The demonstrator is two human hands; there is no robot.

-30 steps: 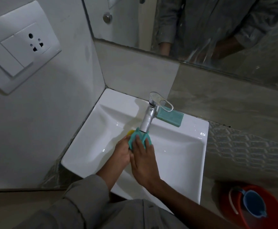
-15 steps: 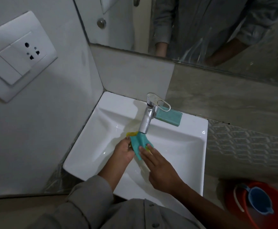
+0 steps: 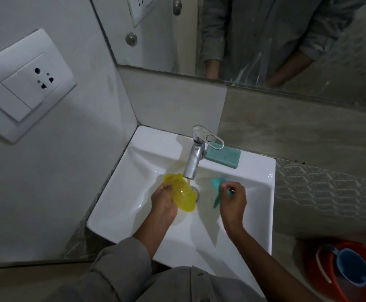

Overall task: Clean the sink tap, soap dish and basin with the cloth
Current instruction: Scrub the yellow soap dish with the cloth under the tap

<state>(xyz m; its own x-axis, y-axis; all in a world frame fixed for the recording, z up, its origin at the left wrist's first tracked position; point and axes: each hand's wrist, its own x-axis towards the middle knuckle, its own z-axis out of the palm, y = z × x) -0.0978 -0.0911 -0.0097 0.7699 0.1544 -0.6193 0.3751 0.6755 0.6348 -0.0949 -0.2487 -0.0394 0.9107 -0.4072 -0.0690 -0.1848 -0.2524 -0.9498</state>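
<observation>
My left hand (image 3: 164,203) grips a translucent yellow soap dish (image 3: 181,191) under the spout of the chrome tap (image 3: 194,159), where a thin stream of water falls. To the right, my right hand (image 3: 232,200) holds a bunched teal cloth (image 3: 218,188) over the white basin (image 3: 251,205). The two hands are apart, one on each side of the spout. A teal bar of soap (image 3: 223,156) lies on the basin's back ledge beside the tap.
A wall with a white switch and socket plate (image 3: 25,86) stands close on the left. A mirror (image 3: 264,35) runs above the tiled back wall. On the floor at the lower right a red bucket (image 3: 321,267) holds a blue mug (image 3: 351,269).
Both hands were together under the spout with cloth and dish. The right hand has drawn the teal cloth off to the right, and the yellow dish now shows in the left hand.
</observation>
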